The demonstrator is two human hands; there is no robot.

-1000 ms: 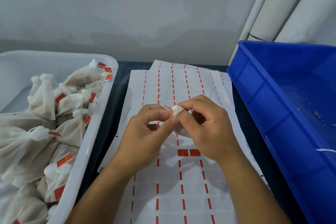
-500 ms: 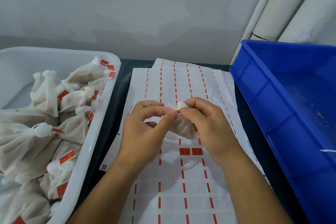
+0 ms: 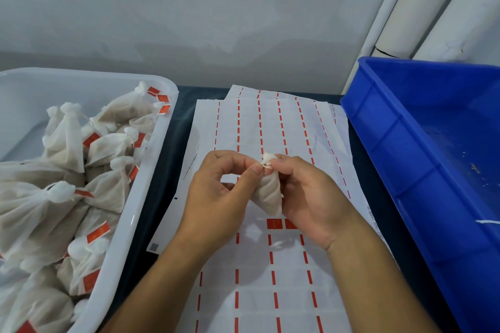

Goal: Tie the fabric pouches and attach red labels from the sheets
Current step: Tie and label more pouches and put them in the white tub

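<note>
Both hands are up over the label sheets on the bench: right hand grips a small fabric pouch by the neck, left hand pinches its string. 2 red labels sit just below. Finished pouches fill the white tub.

White pouch, neck seemingly gathered.

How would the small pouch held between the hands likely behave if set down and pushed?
The pouch looks soft: its fabric creases and sags below the pinching fingers. Probably light, hanging from fingertips alone. Its lumpy filled body would likely slump, not roll.
</note>
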